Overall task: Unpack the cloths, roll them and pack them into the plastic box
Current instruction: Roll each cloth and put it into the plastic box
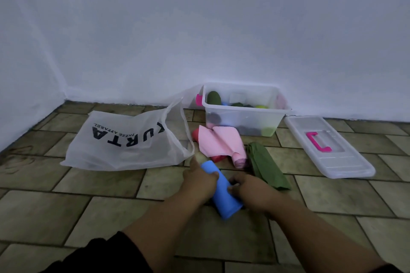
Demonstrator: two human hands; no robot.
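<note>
- A tiled floor (pixel 111 206) meets a plain white wall (pixel 199 29); everything lies on the floor near the corner.
- The plastic box (pixel 241 117) stands open against the wall with several rolled cloths already inside. Its lid (pixel 328 148) lies flat just to its right.
- A white printed bag (pixel 124 139) lies slumped to the left of the box, its mouth facing the loose cloths.
- A blue roll (pixel 221 193) lies on the floor in front of the person, well short of the box.
- The left hand (pixel 198 180) wraps its grip round the far end of the roll. The right hand (pixel 250 190) closes its grip on the side of the roll, lower down.
- A pink cloth (pixel 219 142), a red cloth (pixel 218 158) under it and a green cloth (pixel 266 164) lie between the roll and the box, none of them fully rolled.
- Risk: the roll looks soft, so if either grip slackens during the lift it may spring open.
- Risk: carried low, the roll could drag across the loose cloths and tangle with them.
- Risk: the box looks part full, so a loose roll may catch on the rim or sit proud.
</note>
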